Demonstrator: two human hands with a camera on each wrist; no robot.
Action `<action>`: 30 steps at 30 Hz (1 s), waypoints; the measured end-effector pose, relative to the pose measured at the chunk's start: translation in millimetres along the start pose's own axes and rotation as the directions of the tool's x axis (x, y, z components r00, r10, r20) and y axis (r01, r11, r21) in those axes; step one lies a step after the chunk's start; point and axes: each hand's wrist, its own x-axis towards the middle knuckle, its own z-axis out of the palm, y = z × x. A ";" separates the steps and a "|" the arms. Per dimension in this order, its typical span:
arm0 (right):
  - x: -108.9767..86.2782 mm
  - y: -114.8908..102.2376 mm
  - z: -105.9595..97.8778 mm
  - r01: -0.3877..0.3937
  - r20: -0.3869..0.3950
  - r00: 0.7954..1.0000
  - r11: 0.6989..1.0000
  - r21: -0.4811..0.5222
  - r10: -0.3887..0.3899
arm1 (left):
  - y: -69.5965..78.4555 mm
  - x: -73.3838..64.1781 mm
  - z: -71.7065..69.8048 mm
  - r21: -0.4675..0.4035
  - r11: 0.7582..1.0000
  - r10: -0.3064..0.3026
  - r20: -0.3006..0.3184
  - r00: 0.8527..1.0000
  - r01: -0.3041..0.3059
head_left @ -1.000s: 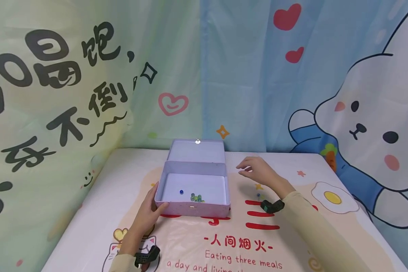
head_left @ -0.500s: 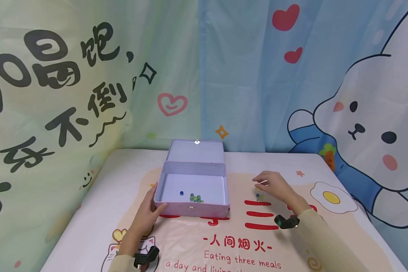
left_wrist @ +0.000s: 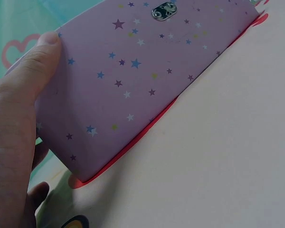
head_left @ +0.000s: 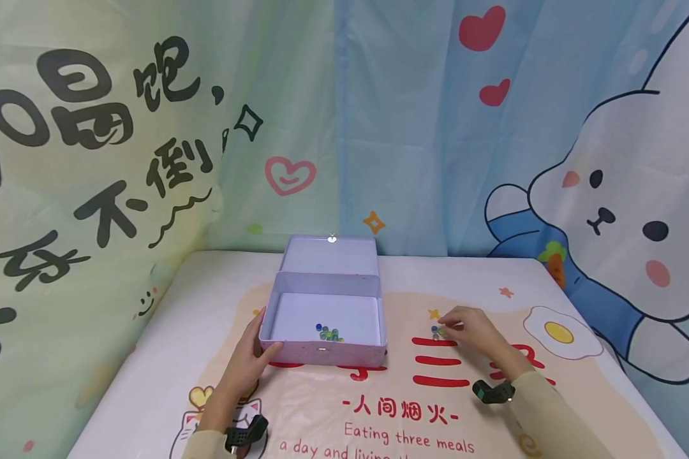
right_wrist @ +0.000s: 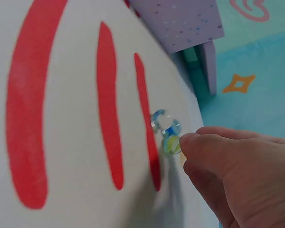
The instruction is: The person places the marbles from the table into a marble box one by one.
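In the head view, a lilac tin box stands with its lid tipped back. Several green and blue marbles lie inside near its front. My left hand grips the box's front left corner; in the left wrist view the thumb lies on the star-printed front. To the right of the box, my right hand is at a small group of marbles on the cloth. In the right wrist view, its thumb and fingertips pinch a yellow-green marble, beside clear-and-blue marbles.
A printed cloth covers the table. Behind it hangs a curtain with a rabbit and lettering. The raised lid stands near the table's back edge. A black device is strapped to each wrist.
My right hand has moved right and down from beside the box to the marbles on the cloth. Inside the box, a blue marble has rolled right to join the others. The left hand stays put.
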 end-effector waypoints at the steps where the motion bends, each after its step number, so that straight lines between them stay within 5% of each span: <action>1: -0.8 0.7 0.9 -0.006 0.002 1.000 1.000 0.003 0.006 | -0.6 0.0 0.0 0.001 1.000 0.001 -0.001 1.000 -0.001; 14: -3.9 4.5 7.9 -0.062 0.012 0.998 0.998 0.013 0.062 | 1.7 -0.7 0.0 0.012 1.000 -0.017 0.001 1.000 0.017; 30: -1.7 1.6 10.5 -0.023 -0.005 1.000 0.999 -0.024 0.023 | 1.9 -0.8 0.6 0.000 1.000 -0.027 -0.001 1.000 0.027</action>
